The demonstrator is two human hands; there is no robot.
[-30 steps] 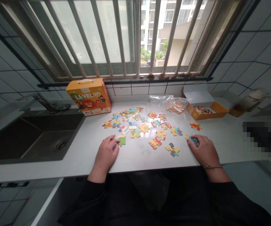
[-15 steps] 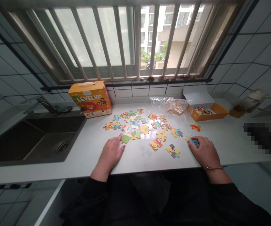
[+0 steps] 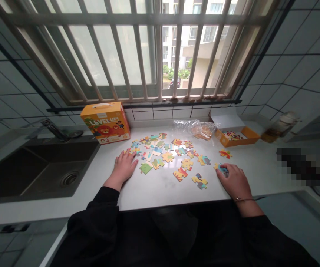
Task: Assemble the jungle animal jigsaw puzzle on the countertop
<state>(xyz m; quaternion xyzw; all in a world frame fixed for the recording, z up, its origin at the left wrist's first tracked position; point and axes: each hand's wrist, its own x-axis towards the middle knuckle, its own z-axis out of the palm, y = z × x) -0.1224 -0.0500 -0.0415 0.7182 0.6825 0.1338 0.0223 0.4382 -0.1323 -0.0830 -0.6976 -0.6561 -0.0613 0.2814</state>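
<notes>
My left hand lies flat on the counter with fingers stretched out. Its fingertips rest at the yellow puzzle pieces on the left edge of the spread and partly cover them. The green puzzle piece lies just right of that hand, apart from it. Over at the right, my right hand has its thumb and curled fingers around a blue and yellow puzzle piece at the counter surface; part of the piece is hidden. A tiger-striped piece and a yellow piece with a dark bird shape lie between the hands.
An orange puzzle box stands at the back left beside the sink. Crumpled clear plastic bags and an open orange tray holding pieces are at the back right. A red and yellow piece lies nearer.
My left hand has moved left and away from the green piece to the yellow pieces. My right hand stays at its piece. The camera view has tilted up a little.
</notes>
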